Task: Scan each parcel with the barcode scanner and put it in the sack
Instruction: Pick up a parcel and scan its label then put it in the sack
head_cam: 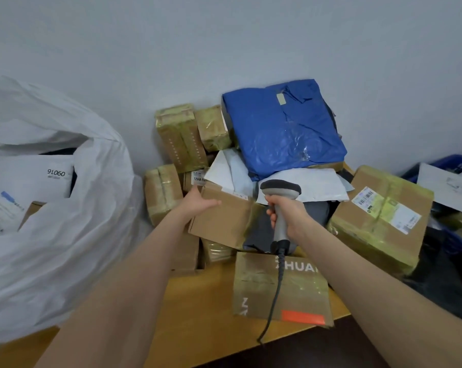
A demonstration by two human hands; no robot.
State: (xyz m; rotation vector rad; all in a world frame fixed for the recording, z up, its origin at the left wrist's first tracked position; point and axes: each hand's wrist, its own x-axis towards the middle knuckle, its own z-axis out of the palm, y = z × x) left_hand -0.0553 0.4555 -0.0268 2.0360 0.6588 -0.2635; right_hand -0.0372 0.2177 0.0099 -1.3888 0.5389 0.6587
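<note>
Where the wooden table (pixel 198 314) shows bare nearest the viewer, a flat brown parcel (pixel 280 288) with white lettering and an orange patch lies on it, crossed by the dark cable (pixel 275 296) of the barcode scanner (pixel 280 191). Just beyond, the right hand (pixel 288 216) has its fingers wrapped round the scanner's grey handle, with the head aimed away toward the pile. Beside it, the left hand (pixel 198 205) takes the cardboard box (pixel 224 224) at its upper left corner. The thumb lies across the near face, and the other fingers are hooked over the top edge, mostly hidden. This box, the parcel in hand, rests tilted on other parcels at the front of the pile, between the two hands.

Handling, as judged: the box looks stiff and fairly light, so one hand should lift it. A corner hold lets it swing, however, and the glossy tape may slip. A hold spanning the top edge, thumb opposed to fingers, would be steadier. A white label appears to sit on the top face, which would need to be turned toward the scanner.

To the left stands the white sack (pixel 65 235), its mouth open, with a white mailer (pixel 30 179) inside. Farther back are a labelled box (pixel 378 219) at right, loose white envelopes (pixel 317 187), taped boxes (pixel 179 136), and a blue mailer (pixel 283 128) on top of the pile against the wall (pixel 224 35).
</note>
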